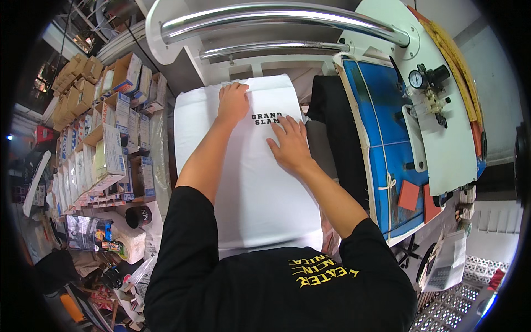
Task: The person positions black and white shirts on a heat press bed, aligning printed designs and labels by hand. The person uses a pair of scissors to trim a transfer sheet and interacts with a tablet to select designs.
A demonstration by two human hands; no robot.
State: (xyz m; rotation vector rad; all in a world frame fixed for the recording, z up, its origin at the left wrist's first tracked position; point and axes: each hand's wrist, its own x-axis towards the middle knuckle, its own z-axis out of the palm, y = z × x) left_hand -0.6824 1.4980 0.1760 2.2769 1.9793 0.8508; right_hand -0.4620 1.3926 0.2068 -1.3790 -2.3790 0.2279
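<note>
A white fabric garment [265, 199] lies spread flat over a platen in front of me, with black printed lettering [266, 118] on its upper part. My left hand [233, 103] rests palm down near the garment's far edge, left of the print, with its fingers bent over bunched cloth; whether it grips the cloth cannot be told. Flat on the fabric lies my right hand [290, 143], fingers spread, the fingertips touching or covering the print's lower right end.
Chrome bars [286, 18] of a press frame span the far side. At right stand a blue padded panel [383, 124] tied with cord, a pressure gauge [415, 79] and black cloth [342, 137]. Cardboard boxes [110, 153], a black mug [138, 216] and a lit screen [88, 232] are at left.
</note>
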